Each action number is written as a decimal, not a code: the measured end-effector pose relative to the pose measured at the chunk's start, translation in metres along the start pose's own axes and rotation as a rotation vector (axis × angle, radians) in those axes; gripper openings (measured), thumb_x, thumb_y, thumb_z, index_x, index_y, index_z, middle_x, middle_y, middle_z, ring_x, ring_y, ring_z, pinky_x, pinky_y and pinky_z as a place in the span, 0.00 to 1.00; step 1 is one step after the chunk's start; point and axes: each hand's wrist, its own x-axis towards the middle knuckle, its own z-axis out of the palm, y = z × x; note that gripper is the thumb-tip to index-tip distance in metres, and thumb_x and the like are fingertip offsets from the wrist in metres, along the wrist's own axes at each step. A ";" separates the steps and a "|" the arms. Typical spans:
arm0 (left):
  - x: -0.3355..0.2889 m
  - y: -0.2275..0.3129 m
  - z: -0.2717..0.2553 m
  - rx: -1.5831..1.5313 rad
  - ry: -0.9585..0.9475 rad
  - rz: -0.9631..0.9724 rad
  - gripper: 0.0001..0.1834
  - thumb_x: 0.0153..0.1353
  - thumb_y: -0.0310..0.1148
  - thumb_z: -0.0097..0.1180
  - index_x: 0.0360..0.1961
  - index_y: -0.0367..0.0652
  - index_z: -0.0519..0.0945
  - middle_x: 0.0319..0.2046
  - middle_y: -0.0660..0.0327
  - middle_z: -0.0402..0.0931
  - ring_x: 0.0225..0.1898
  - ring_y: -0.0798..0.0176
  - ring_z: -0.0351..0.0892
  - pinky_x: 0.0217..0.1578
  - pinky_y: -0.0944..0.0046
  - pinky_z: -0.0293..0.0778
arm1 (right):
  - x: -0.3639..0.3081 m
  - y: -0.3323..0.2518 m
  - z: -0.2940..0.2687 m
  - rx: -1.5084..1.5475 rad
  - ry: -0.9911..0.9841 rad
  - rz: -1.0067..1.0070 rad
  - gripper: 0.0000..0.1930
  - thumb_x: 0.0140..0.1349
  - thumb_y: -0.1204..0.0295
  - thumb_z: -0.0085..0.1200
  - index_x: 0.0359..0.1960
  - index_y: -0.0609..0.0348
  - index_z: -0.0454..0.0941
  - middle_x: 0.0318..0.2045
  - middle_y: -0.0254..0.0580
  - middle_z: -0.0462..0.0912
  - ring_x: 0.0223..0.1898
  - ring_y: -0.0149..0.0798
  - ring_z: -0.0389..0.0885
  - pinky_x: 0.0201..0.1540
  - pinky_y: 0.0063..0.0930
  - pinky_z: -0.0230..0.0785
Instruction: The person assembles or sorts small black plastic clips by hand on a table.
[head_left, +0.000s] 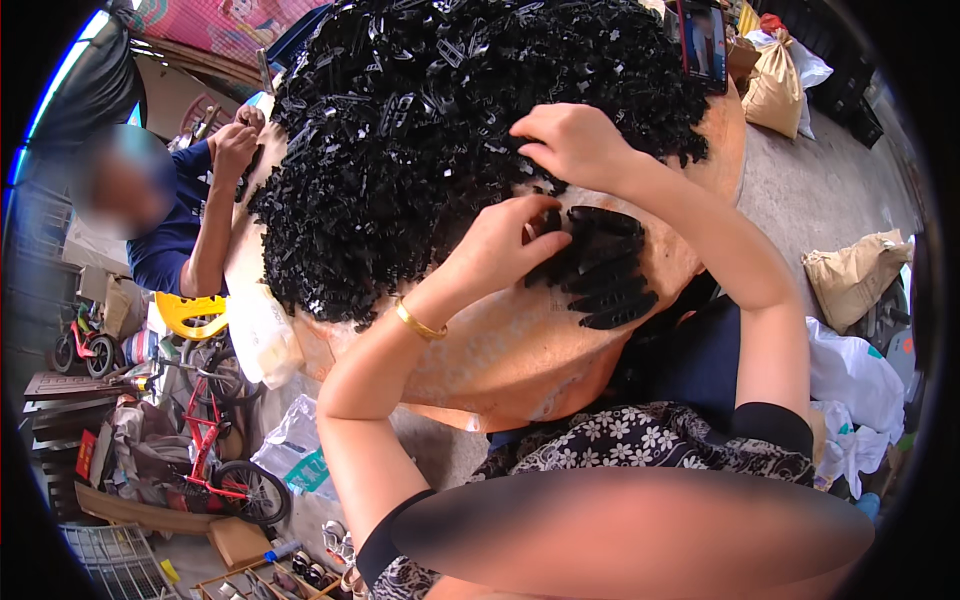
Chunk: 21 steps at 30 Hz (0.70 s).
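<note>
A large heap of small black plastic pieces (400, 140) covers most of the orange-brown covered tabletop (470, 370). At its near edge my left hand (500, 245), with a gold bracelet on the wrist, is closed with thumb and fingers on a black plastic piece (546, 222). My right hand (578, 145) is just beyond it, over the heap's edge. Its fingers are bent, thumb and index tips apart, with dark pieces showing behind them. Several long ribbed black pieces (612, 285) lie side by side on the table, to the right of my left hand.
Across the heap on the left sits a person in a dark blue shirt, their hands (240, 140) together at the table edge. A phone (704, 45) stands at the far right. Sacks (775, 88) and white bags (850, 385) lie rightward; a red bicycle (205, 430) stands left.
</note>
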 end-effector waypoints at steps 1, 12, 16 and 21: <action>0.000 0.003 -0.001 -0.024 -0.065 0.020 0.18 0.54 0.36 0.60 0.43 0.35 0.78 0.30 0.51 0.76 0.31 0.54 0.78 0.34 0.60 0.74 | 0.005 0.000 0.005 -0.063 -0.030 -0.019 0.12 0.50 0.71 0.58 0.38 0.57 0.78 0.33 0.41 0.78 0.37 0.43 0.78 0.38 0.33 0.72; -0.002 0.002 0.008 0.038 -0.037 0.119 0.17 0.58 0.38 0.56 0.42 0.35 0.79 0.35 0.49 0.72 0.38 0.49 0.75 0.41 0.56 0.71 | 0.056 -0.022 0.036 -0.496 -0.256 0.076 0.05 0.48 0.75 0.52 0.27 0.59 0.79 0.23 0.43 0.83 0.28 0.42 0.83 0.28 0.31 0.76; -0.002 0.000 0.011 -0.020 -0.014 0.104 0.16 0.58 0.35 0.56 0.42 0.34 0.78 0.36 0.51 0.72 0.35 0.53 0.75 0.39 0.60 0.72 | 0.062 -0.024 0.038 -0.339 -0.191 0.213 0.05 0.49 0.75 0.51 0.26 0.58 0.80 0.25 0.45 0.83 0.31 0.44 0.83 0.32 0.35 0.76; 0.004 -0.014 0.014 0.148 0.154 0.271 0.16 0.57 0.31 0.56 0.45 0.33 0.75 0.39 0.51 0.73 0.35 0.56 0.75 0.38 0.62 0.73 | 0.057 -0.007 0.037 -0.193 -0.116 0.225 0.06 0.49 0.73 0.51 0.26 0.57 0.80 0.27 0.48 0.82 0.34 0.48 0.82 0.37 0.40 0.74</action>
